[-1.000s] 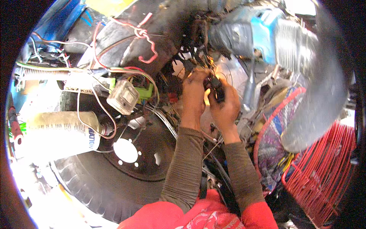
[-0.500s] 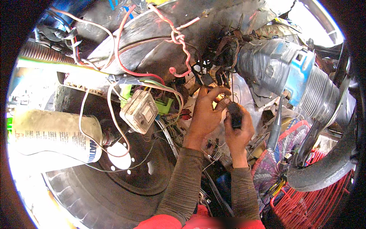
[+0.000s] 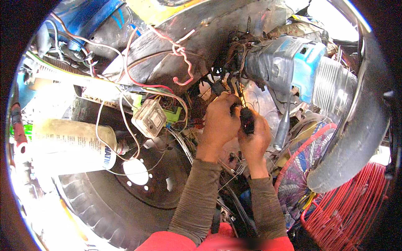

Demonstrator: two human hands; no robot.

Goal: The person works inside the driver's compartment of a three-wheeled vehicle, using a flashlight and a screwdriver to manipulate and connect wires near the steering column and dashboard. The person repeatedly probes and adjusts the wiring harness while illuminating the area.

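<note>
Near the centre, my left hand (image 3: 220, 121) is closed among thin wires (image 3: 238, 90), fingertips together beside a small dark part; what it grips is partly hidden. Just to its right, my right hand (image 3: 255, 140) grips a black rectangular block (image 3: 248, 119), thumb and fingers wrapped round it, close to the left hand's fingers. A bundle of dark wires (image 3: 232, 58) runs down toward both hands from above. To their left sit a scuffed boxy unit (image 3: 147, 117) and a green plastic piece (image 3: 172, 115) with wires attached.
A pale cylindrical can (image 3: 73, 146) and a tyre (image 3: 92, 201) are at left, pink wire (image 3: 180, 58) above. At right are a taped blue assembly (image 3: 301, 75), a curved black piece (image 3: 335, 167), a patterned fan cover (image 3: 293, 180) and a red wire guard (image 3: 351, 205).
The view has shifted during the last second. Since half a second ago, my left fingers have curled in closer over the wires; the black block stays in my right hand.
</note>
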